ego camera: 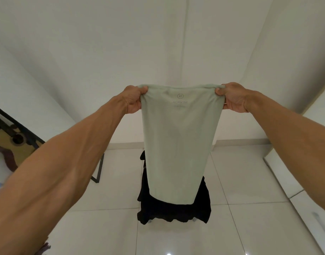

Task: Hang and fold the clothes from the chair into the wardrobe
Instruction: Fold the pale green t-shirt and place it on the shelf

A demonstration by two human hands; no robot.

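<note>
Pale green top (178, 144), logo (180, 96) seemingly mirrored, between left hand (131, 100), right hand (231, 98)

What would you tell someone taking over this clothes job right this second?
Left hand: fingers grip one top corner of the pale green garment.
Right hand: fingers grip the other corner; the garment hangs spread between them, off the floor.
Black clothes lie heaped below, behind it.
Done: green garment lifted.
To do: fold or hang it, then the black clothes. No wardrobe plainly in view.
</note>
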